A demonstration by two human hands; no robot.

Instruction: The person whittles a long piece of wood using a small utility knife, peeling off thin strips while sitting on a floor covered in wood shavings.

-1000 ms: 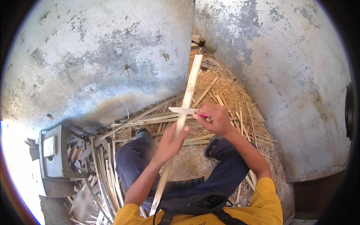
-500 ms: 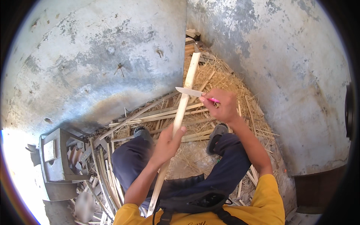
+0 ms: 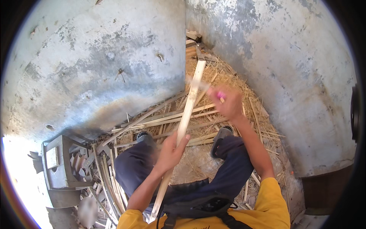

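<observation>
A long pale bamboo strip slants up from my lap, its upper end pointing away from me. My left hand is wrapped around it at about the middle, thumb lying along the right side. Above and to the right, my right hand is closed on a knife with a pink handle. Motion smears both the knife and that hand. The blurred blade points left across the upper part of the strip; whether it touches the wood I cannot tell.
Bamboo strips and straw-like shavings cover the ground around my shoes. Weathered walls meet in a corner ahead. A grey box-like frame stands at the left, with more strips beside it.
The knife in my right hand has tilted and blurred, with its pink handle turned more toward me. The strip's upper end has shifted slightly right and nearer; my left hand keeps its grip.
</observation>
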